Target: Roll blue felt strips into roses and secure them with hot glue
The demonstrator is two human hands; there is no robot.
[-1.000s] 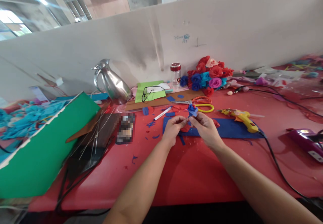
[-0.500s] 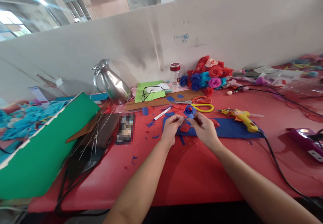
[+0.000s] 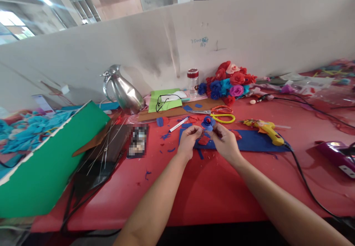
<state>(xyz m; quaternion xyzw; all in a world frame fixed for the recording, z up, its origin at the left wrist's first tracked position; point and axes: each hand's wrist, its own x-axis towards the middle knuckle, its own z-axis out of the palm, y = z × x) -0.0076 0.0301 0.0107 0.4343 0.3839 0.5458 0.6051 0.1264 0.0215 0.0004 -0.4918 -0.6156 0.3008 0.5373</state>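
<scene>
Both bare forearms reach in from the bottom edge over the red table (image 3: 210,201). Green board (image 3: 47,168) at near left, tilted, torn white edge; dark flat item with thin wires on top just beside it. Purple device (image 3: 332,153) at far right, partly cut off by the frame.

Left hand (image 3: 190,140): thumb and forefinger tips drawn together just beside the flower's base; can't tell if they grip anything. Right hand (image 3: 227,144): thumb and fingers pinched on the base of a blue flower (image 3: 208,124) with red centre. Flower is up between the hands, above the table, bloom past the fingertips.

Below the hands, blue sheet (image 3: 252,140) flat, red scraps (image 3: 203,141) on it. Yellow glue gun (image 3: 269,130) lies across its right part, black cord running toward the near right. Phone-like item (image 3: 138,141) left of the hands, face pixelated. White marker (image 3: 179,124) and blue scraps nearer the left hand.

Past the flower: scissors (image 3: 223,118), one yellow loop, one orange-red, blades pointing left, by a brown strip (image 3: 158,115). Black glasses on a lime sheet (image 3: 152,106). Metal jug (image 3: 124,92) left, red-lidded jar (image 3: 193,82), then flower bunch (image 3: 234,81) in red, blue, pink.

Back: white wall (image 3: 133,46), blue handwriting on it; pixelated dark patch above its top.
</scene>
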